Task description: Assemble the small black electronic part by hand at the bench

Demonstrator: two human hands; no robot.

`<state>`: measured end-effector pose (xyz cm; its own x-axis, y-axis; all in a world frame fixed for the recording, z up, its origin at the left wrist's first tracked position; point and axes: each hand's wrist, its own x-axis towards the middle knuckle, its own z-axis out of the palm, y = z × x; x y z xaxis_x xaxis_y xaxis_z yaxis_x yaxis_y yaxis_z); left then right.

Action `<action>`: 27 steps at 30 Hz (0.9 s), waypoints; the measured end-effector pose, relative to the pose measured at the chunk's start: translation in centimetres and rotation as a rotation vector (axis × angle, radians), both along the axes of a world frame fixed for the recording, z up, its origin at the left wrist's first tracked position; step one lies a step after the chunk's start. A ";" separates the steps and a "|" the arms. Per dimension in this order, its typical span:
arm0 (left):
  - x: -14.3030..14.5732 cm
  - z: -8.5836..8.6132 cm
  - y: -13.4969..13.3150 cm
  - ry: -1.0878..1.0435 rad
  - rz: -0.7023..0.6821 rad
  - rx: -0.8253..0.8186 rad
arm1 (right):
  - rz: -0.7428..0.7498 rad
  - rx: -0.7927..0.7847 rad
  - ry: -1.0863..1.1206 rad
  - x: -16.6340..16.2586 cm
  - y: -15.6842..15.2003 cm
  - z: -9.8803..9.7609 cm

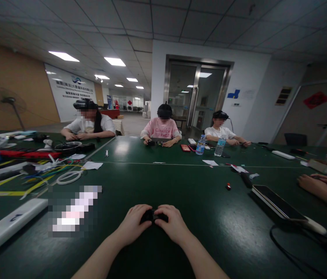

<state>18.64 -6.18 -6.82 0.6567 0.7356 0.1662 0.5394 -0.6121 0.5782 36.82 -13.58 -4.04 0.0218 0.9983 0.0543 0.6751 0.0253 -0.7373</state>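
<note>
Both of my hands rest close together at the near middle of the green table (198,193). Between them is a small black object (152,216), mostly covered by my fingers, so its kind does not show. My left hand (134,224) is closed around its left end, thumb pressed on the near side. Its right end sits in my right hand (174,224), closed the same way with the thumb tip near the middle. A phone-shaped thing (77,209), blurred by pixels, lies to the left of my hands.
A long white device (9,226) lies at left, near cables (69,177). To the right are a dark-screened phone (279,203), a small red item (228,186) and another person's hands (315,188). Water bottles (220,146) stand farther back, with people (161,128) seated across the table.
</note>
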 end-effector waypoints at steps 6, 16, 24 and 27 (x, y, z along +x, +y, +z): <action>0.2 1.2 -0.6 0.016 0.008 -0.045 | -0.102 0.015 0.157 1.1 0.2 -0.2; 0.2 0.4 -0.2 0.010 -0.002 -0.034 | -0.167 0.129 0.242 4.5 0.7 -0.5; -0.2 0.2 0.0 -0.002 0.000 -0.062 | -0.243 0.193 0.348 6.3 0.5 0.1; -0.2 0.3 0.0 0.001 -0.004 -0.060 | -0.276 0.198 0.382 6.6 0.2 0.6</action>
<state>18.46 -6.17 -6.55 0.6597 0.7417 0.1211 0.5378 -0.5785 0.6133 43.43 -13.36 -3.48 0.3383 0.9239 0.1787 0.3592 0.0488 -0.9320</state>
